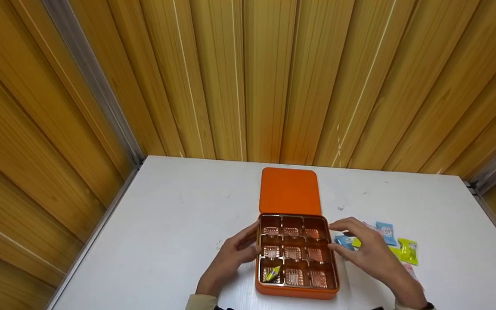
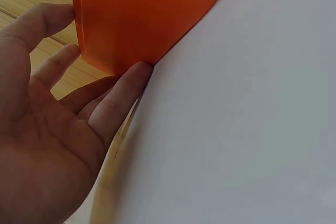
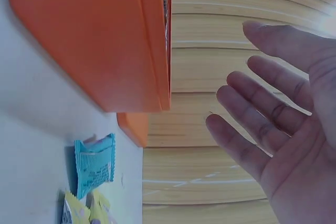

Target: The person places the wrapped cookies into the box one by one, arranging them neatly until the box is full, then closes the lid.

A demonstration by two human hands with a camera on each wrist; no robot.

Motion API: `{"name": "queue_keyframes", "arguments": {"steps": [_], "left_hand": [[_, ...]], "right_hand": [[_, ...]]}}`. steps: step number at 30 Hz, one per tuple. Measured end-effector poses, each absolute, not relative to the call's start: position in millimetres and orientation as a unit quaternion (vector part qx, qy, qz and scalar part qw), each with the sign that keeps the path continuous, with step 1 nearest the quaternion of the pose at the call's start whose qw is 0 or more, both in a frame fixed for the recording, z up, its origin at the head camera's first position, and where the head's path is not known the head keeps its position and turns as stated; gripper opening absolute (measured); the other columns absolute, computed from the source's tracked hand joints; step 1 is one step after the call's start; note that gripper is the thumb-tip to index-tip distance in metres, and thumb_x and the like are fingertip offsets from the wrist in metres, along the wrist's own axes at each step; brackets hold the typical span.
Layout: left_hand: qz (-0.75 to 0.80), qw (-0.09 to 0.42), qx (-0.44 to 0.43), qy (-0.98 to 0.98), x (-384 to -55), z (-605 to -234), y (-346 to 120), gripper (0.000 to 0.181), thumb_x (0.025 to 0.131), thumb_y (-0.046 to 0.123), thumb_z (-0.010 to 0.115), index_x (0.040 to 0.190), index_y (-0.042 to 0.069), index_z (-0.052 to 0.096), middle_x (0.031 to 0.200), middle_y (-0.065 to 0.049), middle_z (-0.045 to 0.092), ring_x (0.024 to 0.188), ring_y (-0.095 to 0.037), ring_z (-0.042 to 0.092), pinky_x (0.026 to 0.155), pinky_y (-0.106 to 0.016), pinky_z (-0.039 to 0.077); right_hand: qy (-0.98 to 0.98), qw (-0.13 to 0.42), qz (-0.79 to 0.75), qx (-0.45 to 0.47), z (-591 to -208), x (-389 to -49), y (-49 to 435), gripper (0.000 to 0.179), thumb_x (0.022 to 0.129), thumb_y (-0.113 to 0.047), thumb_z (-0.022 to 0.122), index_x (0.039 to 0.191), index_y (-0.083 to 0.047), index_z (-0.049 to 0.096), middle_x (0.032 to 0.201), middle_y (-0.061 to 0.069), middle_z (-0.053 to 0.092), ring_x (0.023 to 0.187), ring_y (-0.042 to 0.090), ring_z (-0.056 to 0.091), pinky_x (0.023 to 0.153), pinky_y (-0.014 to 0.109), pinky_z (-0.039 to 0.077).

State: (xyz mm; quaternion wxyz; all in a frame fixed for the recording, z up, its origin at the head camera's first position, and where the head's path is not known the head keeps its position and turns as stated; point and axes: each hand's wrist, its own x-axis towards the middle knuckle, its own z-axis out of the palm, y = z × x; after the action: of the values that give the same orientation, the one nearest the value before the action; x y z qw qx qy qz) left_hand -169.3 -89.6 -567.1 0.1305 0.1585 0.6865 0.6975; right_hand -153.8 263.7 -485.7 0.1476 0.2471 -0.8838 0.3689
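Observation:
An orange tin (image 1: 297, 292) lies open with its lid (image 1: 290, 191) laid back behind it. Its brown plastic tray is divided into several square compartments. One yellow-green wrapped candy (image 1: 272, 274) stands tilted in the front left compartment. My left hand (image 1: 234, 252) touches the tin's left side with thumb and fingers spread, the fingertips against the orange wall (image 2: 136, 19) in the left wrist view. Beside the tin's right side is my right hand (image 1: 370, 249), thumb and fingers apart. In the right wrist view its relaxed fingers (image 3: 247, 150) show a gap to the tin and hold nothing.
Loose wrapped candies lie right of the tin, partly hidden by my right hand: a blue one (image 1: 386, 233), a yellow-green one (image 1: 408, 251) and pink ones, one of them (image 1: 409, 270) near my wrist. The white table (image 1: 179, 224) meets wood-patterned panels (image 1: 265, 86) at the back and left.

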Motion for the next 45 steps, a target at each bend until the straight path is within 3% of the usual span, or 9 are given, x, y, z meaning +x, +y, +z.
{"name": "queue_keyframes", "arguments": {"steps": [6,10,16,24,28,36,45], "left_hand": [[0.697,0.140,0.146,0.688,-172.0,-567.7,-88.3,0.066,0.103,0.021,0.067,0.164,0.024,0.044,0.161,-0.009,0.050,0.146,-0.031,0.048,0.100,-0.048,0.056],[0.697,0.142,0.137,0.690,-172.4,-568.2,-88.0,0.066,0.102,0.022,0.068,0.164,0.025,0.044,0.161,-0.007,0.050,0.146,-0.030,0.049,0.100,-0.048,0.056],[0.708,0.137,0.143,0.678,-169.8,-566.3,-87.3,0.066,0.103,0.019,0.068,0.164,0.022,0.044,0.162,-0.012,0.048,0.146,-0.034,0.047,0.101,-0.048,0.055],[0.711,0.133,0.150,0.674,-169.5,-566.8,-87.5,0.065,0.104,0.017,0.067,0.164,0.022,0.044,0.161,-0.014,0.048,0.146,-0.035,0.048,0.101,-0.047,0.055],[0.710,0.136,0.144,0.676,-170.0,-568.3,-87.6,0.065,0.103,0.017,0.067,0.164,0.023,0.045,0.160,-0.013,0.050,0.145,-0.033,0.049,0.101,-0.047,0.055],[0.707,0.137,0.148,0.678,-170.6,-567.8,-88.1,0.065,0.103,0.018,0.067,0.164,0.023,0.044,0.162,-0.013,0.048,0.147,-0.035,0.047,0.101,-0.049,0.055],[0.708,0.131,0.151,0.677,-168.9,-566.0,-88.7,0.065,0.104,0.017,0.067,0.164,0.020,0.043,0.161,-0.016,0.047,0.145,-0.036,0.048,0.101,-0.048,0.055]], "right_hand": [[-0.896,0.168,0.358,0.202,-489.0,-154.1,273.9,0.047,0.076,0.002,0.094,0.117,-0.013,0.075,0.115,-0.011,0.071,0.103,0.014,0.071,0.084,0.039,0.062],[-0.907,0.166,0.347,0.172,-491.0,-155.5,279.7,0.046,0.076,0.004,0.093,0.116,-0.008,0.074,0.114,-0.004,0.072,0.103,0.024,0.072,0.087,0.044,0.062],[-0.932,0.113,0.326,0.106,-494.2,-157.0,288.3,0.040,0.086,-0.002,0.088,0.122,-0.002,0.070,0.119,0.012,0.071,0.110,0.036,0.070,0.094,0.050,0.058],[-0.951,0.054,0.300,0.061,-502.4,-159.3,287.9,0.040,0.093,-0.010,0.083,0.126,0.003,0.067,0.122,0.020,0.069,0.112,0.041,0.068,0.093,0.054,0.058],[-0.954,0.035,0.295,0.049,-507.8,-162.0,284.9,0.040,0.092,-0.011,0.083,0.126,0.004,0.066,0.119,0.021,0.069,0.108,0.040,0.068,0.091,0.055,0.058],[-0.967,0.030,0.251,0.033,-518.2,-162.9,278.3,0.044,0.093,-0.017,0.083,0.127,0.005,0.066,0.120,0.024,0.068,0.116,0.045,0.065,0.099,0.062,0.052],[-0.973,0.029,0.225,0.034,-527.4,-164.9,270.2,0.041,0.092,-0.014,0.084,0.124,0.003,0.067,0.114,0.017,0.068,0.107,0.038,0.067,0.095,0.058,0.055]]}}
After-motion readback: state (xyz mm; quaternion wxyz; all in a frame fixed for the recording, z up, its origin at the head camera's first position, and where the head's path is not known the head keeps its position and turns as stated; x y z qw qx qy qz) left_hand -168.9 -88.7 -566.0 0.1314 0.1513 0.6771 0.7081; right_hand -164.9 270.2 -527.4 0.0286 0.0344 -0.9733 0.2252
